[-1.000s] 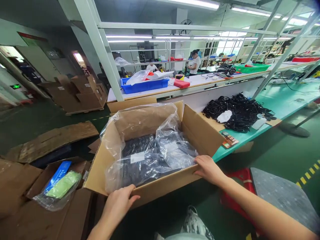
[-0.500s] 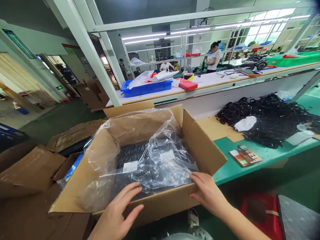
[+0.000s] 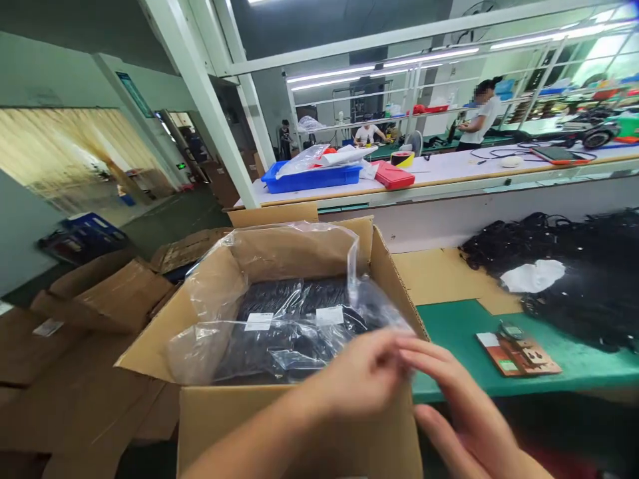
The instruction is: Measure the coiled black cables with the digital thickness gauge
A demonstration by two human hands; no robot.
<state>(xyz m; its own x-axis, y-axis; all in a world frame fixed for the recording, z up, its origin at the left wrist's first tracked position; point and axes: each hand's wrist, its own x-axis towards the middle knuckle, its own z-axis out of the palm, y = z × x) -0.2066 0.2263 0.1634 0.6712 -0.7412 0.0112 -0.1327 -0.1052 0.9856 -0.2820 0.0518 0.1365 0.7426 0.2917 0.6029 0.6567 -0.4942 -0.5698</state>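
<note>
An open cardboard box (image 3: 299, 419) stands in front of me, lined with a clear plastic bag (image 3: 204, 342). Through the plastic show tightly packed black items (image 3: 272, 296), too covered to identify, and two white labels (image 3: 329, 315). My left hand (image 3: 367, 372) reaches across to the box's right side, blurred, its fingers curled at the bag's edge and apparently closed on the film. Close beside it, my right hand (image 3: 462, 406) is outside the near right corner, thumb and fingers apart, fingertips by the left hand.
On the green bench (image 3: 449, 332) at right lie a heap of black cables (image 3: 589, 266), a white crumpled piece (image 3: 534, 275) and a brown printed box (image 3: 519, 352). A blue tray (image 3: 312, 178) and red case (image 3: 394, 174) sit on the shelf. Flattened cartons (image 3: 110, 299) are at left. Co-workers are behind.
My left hand has moved from the near left edge across to the right side. The loose plastic has shifted right, uncovering more of the black contents. The right hand's thumb and fingers have spread.
</note>
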